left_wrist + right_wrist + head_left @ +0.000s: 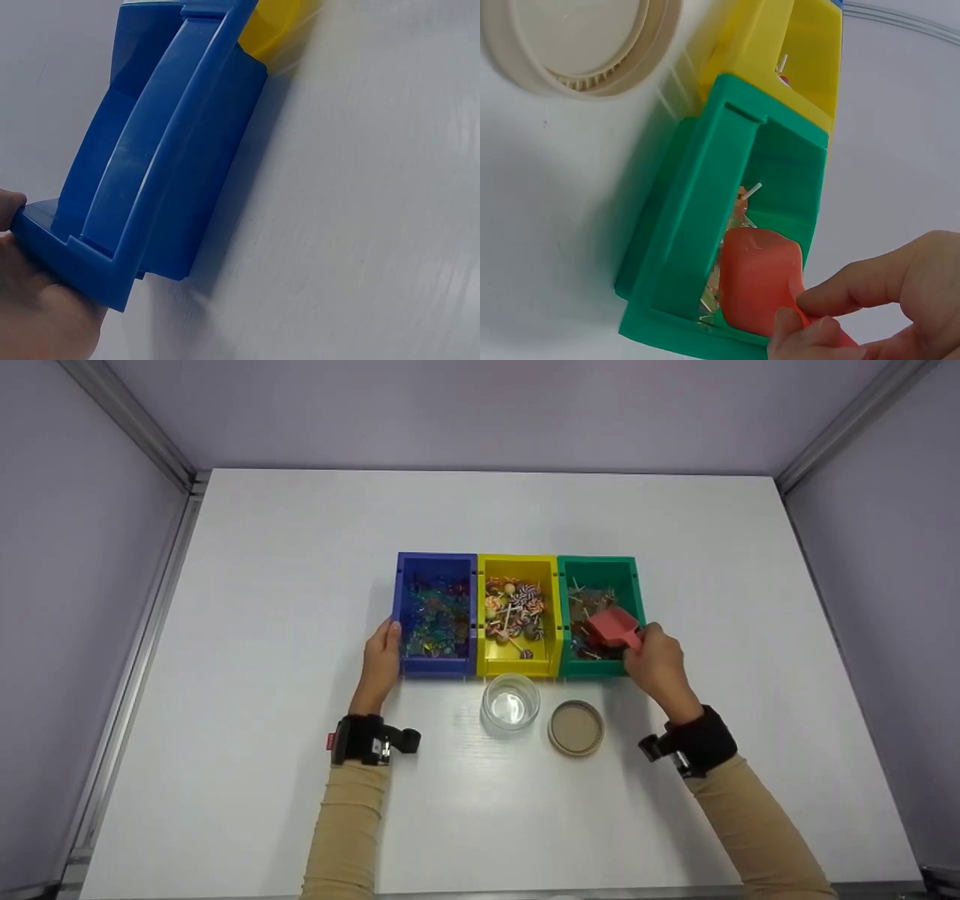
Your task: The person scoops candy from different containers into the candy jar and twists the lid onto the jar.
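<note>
At the left of a row of three bins is a blue bin [439,666], with small shiny pieces inside. My left hand [381,661] grips its left side wall, thumb over the rim [67,259]. My right hand [658,664] pinches the handle of a red scoop [613,625]. That scoop sits inside the green bin [598,668], above wrapped lollipops [735,214] whose sticks poke up. Between these two bins stands a yellow bin [517,667] holding swirl-patterned lollipops [514,607].
In front of the yellow bin stands a clear jar [511,703] without its cover. A beige round lid [576,728] lies to its right on the white table [480,825]. Pale panels [480,412] border the table at the back and both sides.
</note>
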Demonstrator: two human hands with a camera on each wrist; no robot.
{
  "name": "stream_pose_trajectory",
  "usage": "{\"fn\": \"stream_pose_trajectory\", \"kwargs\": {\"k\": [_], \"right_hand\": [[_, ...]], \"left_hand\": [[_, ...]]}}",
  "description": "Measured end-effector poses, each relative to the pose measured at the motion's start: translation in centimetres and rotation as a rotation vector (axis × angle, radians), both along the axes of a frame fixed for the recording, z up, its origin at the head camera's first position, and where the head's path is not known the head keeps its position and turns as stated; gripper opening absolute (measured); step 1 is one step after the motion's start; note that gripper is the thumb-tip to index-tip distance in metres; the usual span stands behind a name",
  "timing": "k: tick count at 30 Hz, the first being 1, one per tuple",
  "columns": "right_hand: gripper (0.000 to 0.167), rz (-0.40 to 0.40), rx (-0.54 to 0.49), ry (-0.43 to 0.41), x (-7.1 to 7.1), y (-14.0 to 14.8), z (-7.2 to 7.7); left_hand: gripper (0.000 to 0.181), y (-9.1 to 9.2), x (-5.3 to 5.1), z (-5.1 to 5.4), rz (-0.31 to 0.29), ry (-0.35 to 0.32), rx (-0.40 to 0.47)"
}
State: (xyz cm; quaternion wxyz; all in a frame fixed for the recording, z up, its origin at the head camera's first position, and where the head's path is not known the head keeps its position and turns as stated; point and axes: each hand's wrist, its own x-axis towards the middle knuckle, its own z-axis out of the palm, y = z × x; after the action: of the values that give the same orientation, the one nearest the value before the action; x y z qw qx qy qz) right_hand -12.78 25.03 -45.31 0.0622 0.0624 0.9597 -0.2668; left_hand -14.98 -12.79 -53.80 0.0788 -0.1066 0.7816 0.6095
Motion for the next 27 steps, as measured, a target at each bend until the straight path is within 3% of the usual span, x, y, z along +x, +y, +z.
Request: {"fn": "stream_pose_trajectory", "kwargs": {"k": [7, 18, 27], "right_hand": [[0.021, 0.046, 0.042, 0.015, -0.2, 0.1, 1.2], [0.021, 0.075, 0.113, -0.052, -0.8, 0.1, 2.8], [0.03, 0.13, 0.198, -0.18, -1.6, 0.2, 4.1]], "left_hand": [[0.051, 0.0, 0.2, 0.1, 0.01, 0.008, 0.015], [0.051, 0.0, 0.2, 0.1, 0.023, 0.001, 0.028], [0.05, 0.1, 0.1, 0.1, 0.006, 0.006, 0.029]]}}
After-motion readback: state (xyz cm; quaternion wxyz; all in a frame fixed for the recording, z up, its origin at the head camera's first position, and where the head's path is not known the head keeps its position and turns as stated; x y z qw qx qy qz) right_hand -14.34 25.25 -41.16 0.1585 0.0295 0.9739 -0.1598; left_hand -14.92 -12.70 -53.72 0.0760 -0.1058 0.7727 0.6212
